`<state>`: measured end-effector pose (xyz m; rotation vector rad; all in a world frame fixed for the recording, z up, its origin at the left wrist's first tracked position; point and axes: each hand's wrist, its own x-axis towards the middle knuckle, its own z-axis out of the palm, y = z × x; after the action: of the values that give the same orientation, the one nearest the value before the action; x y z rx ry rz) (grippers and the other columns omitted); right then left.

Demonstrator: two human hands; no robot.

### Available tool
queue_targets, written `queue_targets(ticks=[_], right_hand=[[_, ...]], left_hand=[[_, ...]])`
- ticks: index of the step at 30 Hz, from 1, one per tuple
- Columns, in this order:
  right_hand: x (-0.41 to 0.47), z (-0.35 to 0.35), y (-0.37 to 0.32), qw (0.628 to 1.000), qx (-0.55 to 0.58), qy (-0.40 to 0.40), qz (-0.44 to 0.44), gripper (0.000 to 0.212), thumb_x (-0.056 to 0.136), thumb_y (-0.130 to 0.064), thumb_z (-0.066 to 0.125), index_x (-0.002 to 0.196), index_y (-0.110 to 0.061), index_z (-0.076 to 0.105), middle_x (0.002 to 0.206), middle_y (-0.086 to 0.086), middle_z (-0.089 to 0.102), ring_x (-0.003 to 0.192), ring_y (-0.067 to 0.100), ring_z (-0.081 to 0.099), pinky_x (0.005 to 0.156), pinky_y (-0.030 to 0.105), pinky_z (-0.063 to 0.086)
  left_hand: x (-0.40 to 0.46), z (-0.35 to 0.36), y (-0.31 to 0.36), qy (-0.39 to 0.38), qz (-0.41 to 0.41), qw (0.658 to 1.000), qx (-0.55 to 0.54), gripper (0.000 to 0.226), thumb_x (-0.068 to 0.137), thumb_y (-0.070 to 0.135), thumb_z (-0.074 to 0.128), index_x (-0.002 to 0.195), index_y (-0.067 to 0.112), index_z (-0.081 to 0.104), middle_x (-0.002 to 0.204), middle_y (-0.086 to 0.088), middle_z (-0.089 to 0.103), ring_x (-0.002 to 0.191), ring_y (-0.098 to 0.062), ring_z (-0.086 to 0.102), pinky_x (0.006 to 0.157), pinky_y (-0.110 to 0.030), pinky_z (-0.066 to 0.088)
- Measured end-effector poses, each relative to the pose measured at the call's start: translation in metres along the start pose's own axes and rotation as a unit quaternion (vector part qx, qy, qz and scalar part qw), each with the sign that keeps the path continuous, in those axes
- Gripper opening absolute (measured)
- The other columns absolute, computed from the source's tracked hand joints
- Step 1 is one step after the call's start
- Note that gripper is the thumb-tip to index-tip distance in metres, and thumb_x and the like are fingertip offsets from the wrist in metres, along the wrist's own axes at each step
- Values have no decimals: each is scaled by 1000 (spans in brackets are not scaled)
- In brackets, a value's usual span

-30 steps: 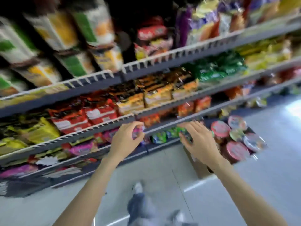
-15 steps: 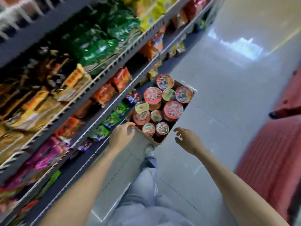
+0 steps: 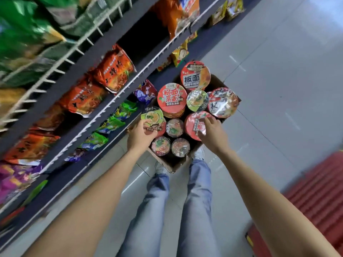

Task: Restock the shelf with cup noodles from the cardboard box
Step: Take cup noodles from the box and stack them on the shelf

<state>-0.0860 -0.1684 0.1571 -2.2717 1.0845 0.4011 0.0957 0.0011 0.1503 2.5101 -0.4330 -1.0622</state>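
Note:
An open cardboard box (image 3: 173,165) stands on the floor against the shelf (image 3: 104,112), packed with several cup noodles, lids up. My left hand (image 3: 141,136) grips a green-lidded cup (image 3: 153,116) at the box's left edge, fingers curled at its rim. My right hand (image 3: 213,133) reaches over a red-lidded cup (image 3: 194,123) on the right side, with fingers and thumb curled on its lid edge. Other cups, such as a large red-lidded one (image 3: 172,98), stand untouched behind them.
The shelf's tiers on the left hold orange (image 3: 113,69), green and purple noodle packets behind white wire rails. My jeans-clad legs (image 3: 196,201) stand just before the box. A red ribbed object (image 3: 319,186) sits at the lower right on the grey tiled floor.
My view swung from the shelf down to the box. Both hands dropped from the shelf rail onto cups in the box, the left on a green-lidded one, the right on a red-lidded one.

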Motion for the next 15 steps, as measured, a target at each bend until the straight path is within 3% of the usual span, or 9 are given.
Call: queue_targets(ticks=[4,8,12,15], right_hand=[[83,25,32,996,-70,-28,-39,63,81,-20,67,138,-12,42,140,18,40,128,38,35,105,43,31],[160,56,56,988,-108,-48,-96,85,74,-38,73,146,-23,29,156,17,13,144,40,6,114,55,15],[210,84,68,979,-171,-66,-89,105,73,-55,71,151,-18,10,155,29,-1,142,47,5,116,50,13],[218,102,69,972,-212,-41,-91,110,76,-62,63,151,-14,0,153,33,-3,142,48,3,117,49,10]], left_hand=[[57,42,-18,38,-67,993,89,80,75,40,73,141,24,31,140,-12,39,125,-32,41,94,-42,42],[110,86,-33,57,-106,985,124,111,66,47,79,149,28,8,153,-15,9,139,-37,17,109,-51,26],[149,128,-47,68,-125,985,96,124,60,49,83,150,30,-2,156,-11,-9,142,-38,-1,112,-51,14],[158,147,-49,118,-154,978,72,125,62,44,84,150,29,-4,157,-8,-12,141,-40,1,111,-50,18]])
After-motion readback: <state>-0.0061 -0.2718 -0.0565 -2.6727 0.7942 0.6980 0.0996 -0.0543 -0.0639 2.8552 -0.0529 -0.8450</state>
